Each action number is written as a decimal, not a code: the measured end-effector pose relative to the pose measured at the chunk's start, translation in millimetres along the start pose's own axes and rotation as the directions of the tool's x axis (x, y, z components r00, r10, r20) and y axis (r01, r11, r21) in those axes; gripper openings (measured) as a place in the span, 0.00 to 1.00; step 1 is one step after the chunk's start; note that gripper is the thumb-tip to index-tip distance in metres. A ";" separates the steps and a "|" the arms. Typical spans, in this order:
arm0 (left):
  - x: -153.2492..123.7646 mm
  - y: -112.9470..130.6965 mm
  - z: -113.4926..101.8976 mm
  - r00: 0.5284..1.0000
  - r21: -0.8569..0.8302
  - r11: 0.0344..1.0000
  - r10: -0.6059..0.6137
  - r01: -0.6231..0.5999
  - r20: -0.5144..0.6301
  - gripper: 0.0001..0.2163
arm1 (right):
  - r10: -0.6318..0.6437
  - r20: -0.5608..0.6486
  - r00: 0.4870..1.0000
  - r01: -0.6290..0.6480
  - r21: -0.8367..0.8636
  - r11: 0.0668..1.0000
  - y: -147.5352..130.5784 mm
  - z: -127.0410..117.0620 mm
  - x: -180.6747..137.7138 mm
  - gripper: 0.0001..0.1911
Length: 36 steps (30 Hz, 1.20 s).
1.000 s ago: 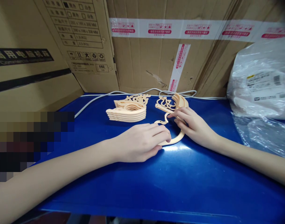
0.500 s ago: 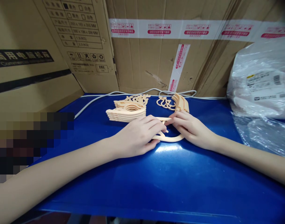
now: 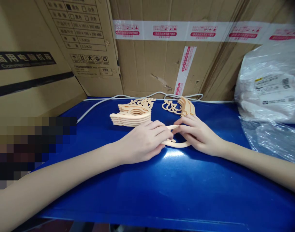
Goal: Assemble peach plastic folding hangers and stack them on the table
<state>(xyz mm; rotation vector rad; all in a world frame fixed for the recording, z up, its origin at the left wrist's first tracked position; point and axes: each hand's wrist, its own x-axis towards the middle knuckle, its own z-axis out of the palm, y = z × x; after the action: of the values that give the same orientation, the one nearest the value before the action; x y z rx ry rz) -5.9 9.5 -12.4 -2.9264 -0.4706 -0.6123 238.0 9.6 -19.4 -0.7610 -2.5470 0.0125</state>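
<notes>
A beige plastic clothes hanger [image 3: 177, 144] lies low over the blue table between my two hands. My left hand [image 3: 147, 140] is closed around its left part, fingers over the top and thumb below, hiding much of it. Fingers of my right hand [image 3: 195, 132] grip its right end. Just behind my left hand rests a stack of similar beige hangers [image 3: 130, 119]. Beyond my right hand stands a second group of beige hangers [image 3: 187, 106], with their curved hooks pointing left.
Cardboard boxes [image 3: 147, 64] wall off the back and left of the blue table [image 3: 147, 193]. A white cable [image 3: 99, 104] runs along the back edge. At the right lies a clear plastic bag [image 3: 270, 87] with white labelled contents.
The hanger's upper bar and inner part have shifted slightly toward me between my fingers. Both hands keep their hold, with small finger movements; the stacks have not moved.
</notes>
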 end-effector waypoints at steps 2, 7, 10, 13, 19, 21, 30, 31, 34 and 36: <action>-0.3 0.3 1.1 0.999 0.021 0.999 0.035 -0.035 -0.002 0.09 | -0.014 0.005 1.000 0.013 0.033 0.999 -0.6 -0.6 0.6 0.14; -0.3 3.9 1.5 0.992 0.035 0.991 0.129 -0.129 0.006 0.10 | -0.028 0.018 0.999 0.025 0.143 0.989 -2.1 -0.4 0.0 0.11; -0.2 6.9 0.3 0.991 0.032 0.990 0.136 -0.137 0.014 0.10 | -0.028 0.006 1.000 0.026 0.194 0.981 -2.9 0.9 -1.6 0.09; -0.2 8.6 -1.1 0.990 0.013 0.990 0.138 -0.138 0.028 0.10 | 0.006 -0.003 1.000 -0.005 0.225 0.974 -4.0 1.8 -2.4 0.07; -0.2 9.6 -3.2 0.987 -0.019 0.989 0.145 -0.144 0.072 0.08 | 0.078 -0.045 0.996 -0.067 0.207 0.976 -4.0 0.5 1.1 0.12; -0.4 10.1 -3.5 0.985 -0.027 0.988 0.153 -0.152 0.079 0.08 | 0.092 -0.031 0.995 -0.084 0.187 0.979 -2.5 0.5 2.5 0.14; 0.6 12.1 -6.4 0.973 -0.101 0.981 0.180 -0.167 0.144 0.13 | 0.119 -0.039 0.992 -0.117 0.051 0.992 3.1 4.2 3.5 0.09; 0.7 12.3 -6.7 0.972 -0.109 0.980 0.182 -0.167 0.148 0.14 | 0.127 -0.058 0.990 -0.126 0.028 0.992 3.6 4.7 3.4 0.08; 0.5 13.1 -7.1 0.972 -0.131 0.977 0.188 -0.170 0.141 0.15 | 0.145 -0.071 0.987 -0.147 -0.028 0.989 5.5 6.5 3.3 0.10; 0.3 13.8 -7.2 0.972 -0.139 0.976 0.189 -0.170 0.138 0.15 | 0.152 -0.055 0.987 -0.154 -0.040 0.987 6.6 7.2 3.3 0.09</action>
<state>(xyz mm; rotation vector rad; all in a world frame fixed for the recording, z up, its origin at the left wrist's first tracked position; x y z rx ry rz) -3.9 -4.7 -6.4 -3.1041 -0.1814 -0.4145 235.8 17.8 -25.2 -0.9602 -2.4413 -0.0133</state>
